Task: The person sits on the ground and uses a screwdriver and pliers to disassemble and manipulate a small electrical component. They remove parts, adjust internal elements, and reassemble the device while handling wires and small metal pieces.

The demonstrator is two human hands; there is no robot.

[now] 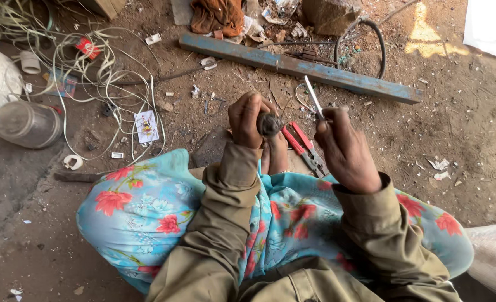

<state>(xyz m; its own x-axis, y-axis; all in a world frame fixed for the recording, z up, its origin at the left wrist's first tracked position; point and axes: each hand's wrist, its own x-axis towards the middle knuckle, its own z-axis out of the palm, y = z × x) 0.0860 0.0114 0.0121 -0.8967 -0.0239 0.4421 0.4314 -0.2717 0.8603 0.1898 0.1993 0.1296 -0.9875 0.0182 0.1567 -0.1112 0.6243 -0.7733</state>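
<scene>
The grip of the left hand [247, 119] was clenched round a small dark part [268, 124], held steady above the lap; the right hand [345, 148] pinched a thin metal blade [314, 96], angled up, red-handled pliers [302, 145] lying on the floor between.

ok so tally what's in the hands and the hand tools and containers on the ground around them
Small dark round part in left hand: 1
Thin metal blade in right hand: 1
Red-handled pliers: 1
Clear plastic jar: 1
Total: 4
</scene>
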